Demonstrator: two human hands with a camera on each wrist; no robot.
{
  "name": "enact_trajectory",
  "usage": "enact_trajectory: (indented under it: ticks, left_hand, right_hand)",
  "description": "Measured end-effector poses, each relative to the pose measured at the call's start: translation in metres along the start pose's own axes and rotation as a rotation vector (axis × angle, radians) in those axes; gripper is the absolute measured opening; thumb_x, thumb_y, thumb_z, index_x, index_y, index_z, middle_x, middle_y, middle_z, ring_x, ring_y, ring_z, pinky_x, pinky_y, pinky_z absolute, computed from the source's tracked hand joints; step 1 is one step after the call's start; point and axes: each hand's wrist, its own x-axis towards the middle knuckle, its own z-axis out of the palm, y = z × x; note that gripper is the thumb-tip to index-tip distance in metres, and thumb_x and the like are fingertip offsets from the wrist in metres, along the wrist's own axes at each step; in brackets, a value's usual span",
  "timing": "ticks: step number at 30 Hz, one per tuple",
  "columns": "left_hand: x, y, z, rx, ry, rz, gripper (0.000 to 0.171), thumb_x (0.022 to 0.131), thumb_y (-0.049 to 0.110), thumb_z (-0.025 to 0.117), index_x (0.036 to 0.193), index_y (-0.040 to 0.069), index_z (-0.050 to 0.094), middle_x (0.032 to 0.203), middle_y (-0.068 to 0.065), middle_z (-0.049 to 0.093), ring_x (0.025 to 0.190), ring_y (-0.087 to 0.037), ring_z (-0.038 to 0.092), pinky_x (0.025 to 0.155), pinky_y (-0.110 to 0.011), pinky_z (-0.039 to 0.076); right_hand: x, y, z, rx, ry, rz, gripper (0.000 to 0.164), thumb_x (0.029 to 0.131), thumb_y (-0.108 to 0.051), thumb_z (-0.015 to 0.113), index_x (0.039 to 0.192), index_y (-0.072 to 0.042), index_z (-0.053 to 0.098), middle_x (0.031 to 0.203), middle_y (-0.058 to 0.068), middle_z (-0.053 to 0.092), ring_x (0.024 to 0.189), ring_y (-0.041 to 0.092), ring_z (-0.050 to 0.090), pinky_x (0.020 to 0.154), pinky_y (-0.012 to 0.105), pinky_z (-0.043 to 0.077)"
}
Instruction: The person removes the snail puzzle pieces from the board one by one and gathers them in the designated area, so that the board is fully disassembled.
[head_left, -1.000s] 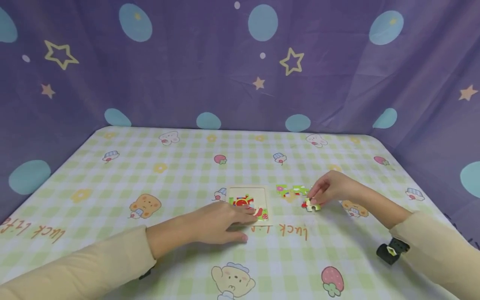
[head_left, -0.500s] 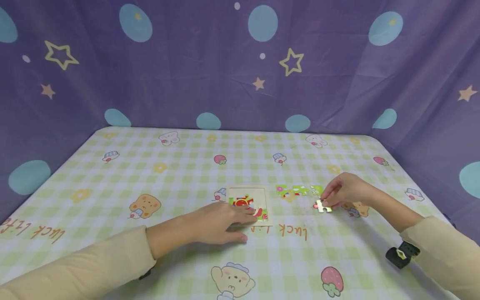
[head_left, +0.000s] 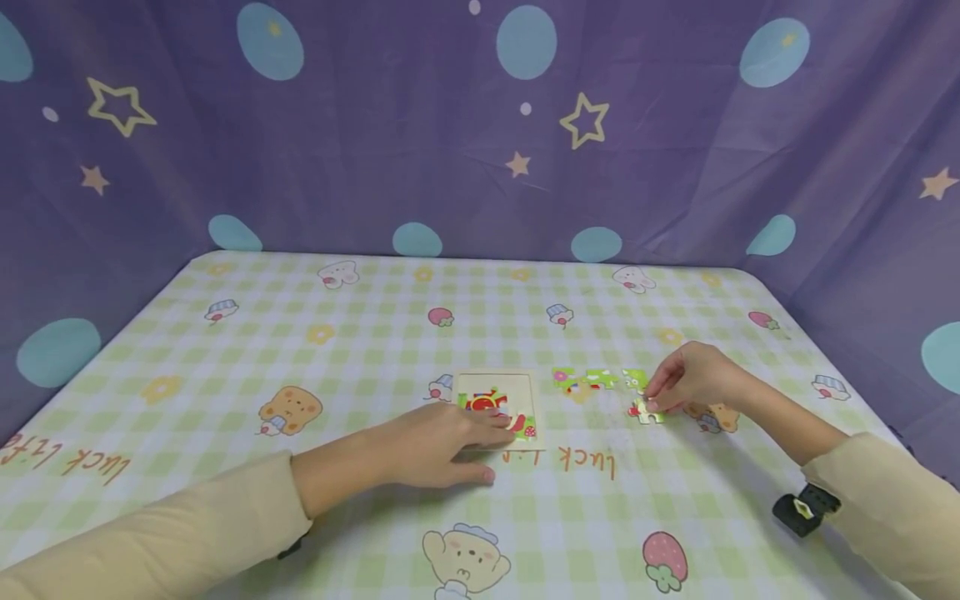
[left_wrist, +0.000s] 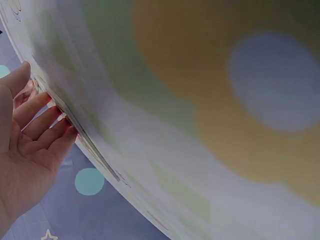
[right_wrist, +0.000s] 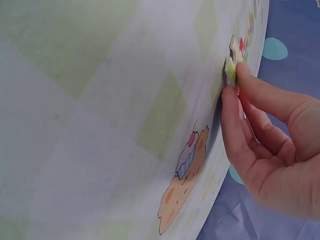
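My left hand (head_left: pixel 442 442) lies with straight fingers across the lower part of a shallow wooden puzzle frame (head_left: pixel 534 387). Inside the frame, partly under the fingers, are fitted pieces (head_left: pixel 483 402) in red, yellow and green; the far part shows bare wood. In the left wrist view the fingertips (left_wrist: pixel 65 125) rest on the frame. My right hand (head_left: pixel 693 379) pinches a puzzle piece (head_left: pixel 649 412) between thumb and fingers, close over the tablecloth. That piece is pale with green and a bit of red, as the right wrist view also shows (right_wrist: pixel 235 57).
Several loose puzzle pieces (head_left: pixel 600 379) lie in a row right of the frame, one green piece (head_left: pixel 633 379) just beyond the pinched one. A checked tablecloth (head_left: pixel 360 542) with printed cartoons covers the table. A purple curtain (head_left: pixel 420 125) hangs behind it.
My right hand has moved a little to the right with the puzzle piece, uncovering the green piece at the row's end. The left hand has stayed on the frame.
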Motion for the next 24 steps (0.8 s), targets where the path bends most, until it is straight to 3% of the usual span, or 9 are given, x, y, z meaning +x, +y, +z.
enact_trajectory:
  ticks: [11,17,24]
  left_hand:
    - [-0.001,0.001,-0.002,0.013,0.005,0.005,0.051,0.092,0.038,0.062,0.137,0.016,0.054,0.147,0.0,0.047,0.138,-0.012,0.044,0.113,-0.038,0.04]
    - [-0.001,0.0,-0.003,0.016,0.012,0.015,0.05,0.092,0.037,0.063,0.137,0.015,0.055,0.146,-0.001,0.048,0.138,-0.014,0.044,0.112,-0.039,0.04]
    - [-0.001,0.001,-0.001,0.013,0.005,0.011,0.049,0.093,0.038,0.062,0.136,0.016,0.055,0.146,-0.001,0.049,0.137,-0.013,0.046,0.112,-0.037,0.041]
  right_hand:
    - [-0.003,-0.008,-0.013,-0.172,0.114,-0.086,0.024,0.073,-0.028,0.082,0.088,-0.01,0.076,0.078,-0.004,0.074,0.071,0.007,0.063,0.066,0.025,0.049]
    - [0.002,-0.023,-0.02,-0.154,0.144,-0.106,0.023,0.075,-0.022,0.081,0.092,-0.006,0.076,0.08,0.0,0.076,0.071,0.005,0.065,0.068,0.023,0.05]
    - [0.012,-0.037,-0.008,-0.118,0.111,-0.163,0.024,0.077,-0.02,0.08,0.093,-0.004,0.075,0.085,0.005,0.077,0.074,0.004,0.067,0.068,0.022,0.051]
